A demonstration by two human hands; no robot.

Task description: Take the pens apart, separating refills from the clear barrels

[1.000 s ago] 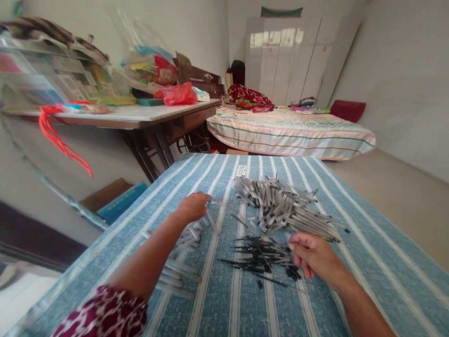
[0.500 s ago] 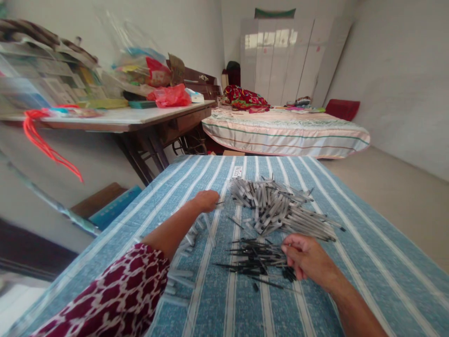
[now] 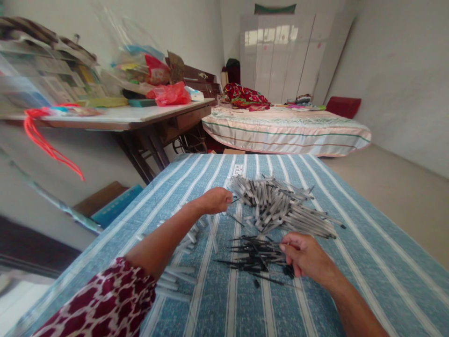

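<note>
My left hand (image 3: 219, 200) is closed at the left edge of a heap of clear pens (image 3: 277, 203) with dark ends. A thin dark stick (image 3: 235, 200) pokes out from its fingertips; the rest is hidden. Lower right, my right hand (image 3: 303, 255) has thumb and forefinger pinched at the right end of a pile of black pen refills (image 3: 252, 255). What lies in that pinch is too small to make out. Below my left forearm lie several pale translucent pen barrels (image 3: 175, 276), with more (image 3: 191, 236) beside the forearm.
A blue striped cloth (image 3: 315, 309) covers the table. One small black cap (image 3: 256, 283) lies in front of the refills. To the left stands a side table (image 3: 147, 114) with bags and boxes, red cords (image 3: 52, 147) hanging off it. A bed (image 3: 287, 133) is behind.
My left hand has moved right to the edge of the pen heap, the dark stick moving with it. My right hand stays almost in place by the refills.
</note>
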